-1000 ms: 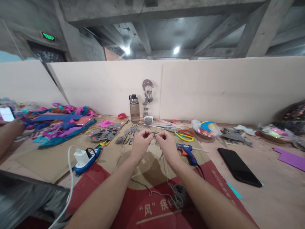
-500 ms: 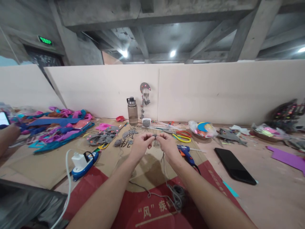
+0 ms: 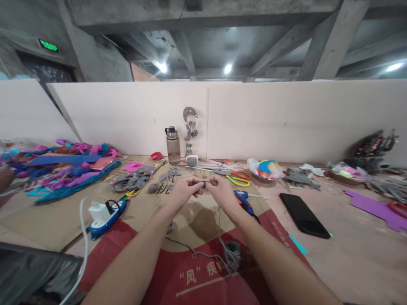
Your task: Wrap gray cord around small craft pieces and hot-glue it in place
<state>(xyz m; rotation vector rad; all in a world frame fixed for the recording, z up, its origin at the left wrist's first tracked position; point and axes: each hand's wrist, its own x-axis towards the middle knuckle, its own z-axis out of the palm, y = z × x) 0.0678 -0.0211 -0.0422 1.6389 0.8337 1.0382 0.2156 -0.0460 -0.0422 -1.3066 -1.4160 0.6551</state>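
Observation:
Over the cardboard, my left hand (image 3: pixel 187 189) and my right hand (image 3: pixel 219 191) meet, both closed in a pinch. Between the fingertips is a small bit of grey yarn (image 3: pixel 205 183); its exact shape is too small to make out. A strand hangs below my right hand and runs down to a loose ball of grey yarn (image 3: pixel 232 253) on the red printed part of the cardboard (image 3: pixel 197 212). Just right of my right hand lie a blue glue gun (image 3: pixel 244 201) and yellow-handled scissors (image 3: pixel 238 181). Grey felt pieces (image 3: pixel 135 180) with pink dots lie to the left.
A bottle (image 3: pixel 173 146) stands at the back beside a hanging grey moon ornament (image 3: pixel 190 114). A blue power strip (image 3: pixel 108 220) with a white cable sits left, a black phone (image 3: pixel 303 215) right. Colourful felt scraps (image 3: pixel 73 165) are heaped far left. Another person's hand (image 3: pixel 4 178) shows at the left edge.
The view has shifted slightly, moving the scene a little left. My hands stay pinched together, with my right fingers slightly re-set on the yarn. The other person's arm has drawn back toward the left edge.

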